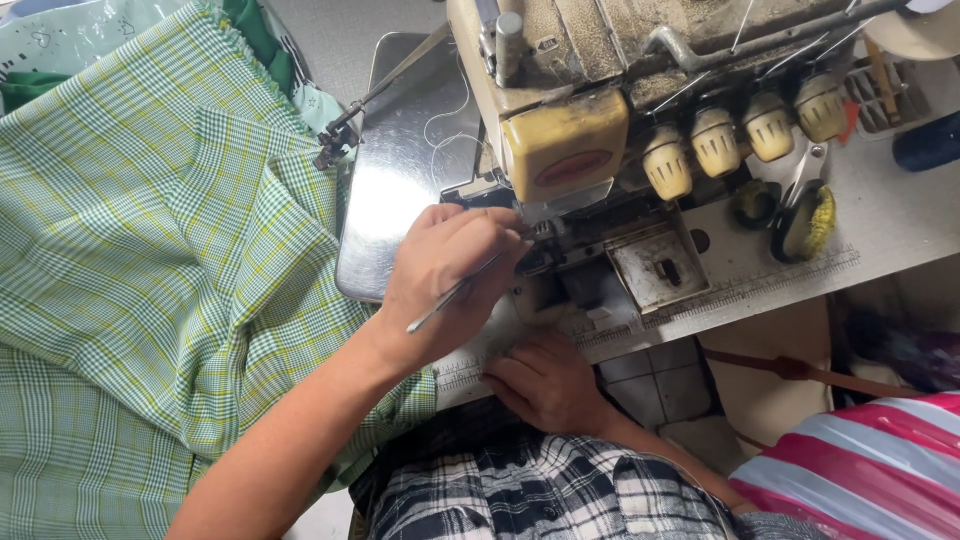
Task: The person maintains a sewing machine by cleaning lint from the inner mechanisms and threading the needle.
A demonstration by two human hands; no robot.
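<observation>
Fingers of the left hand pinch slim tweezers at the overlock machine needle area, right hand curled empty at the table edge, so threading seems unfinished and green plaid fabric lies unsewn alongside.

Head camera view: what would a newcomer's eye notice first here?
First, the worn cream metal sewing machine at top centre, where the left hand holds thin metal tweezers at the needle area. The right hand rests on the table edge below. Green checked fabric fills the left side.
</observation>
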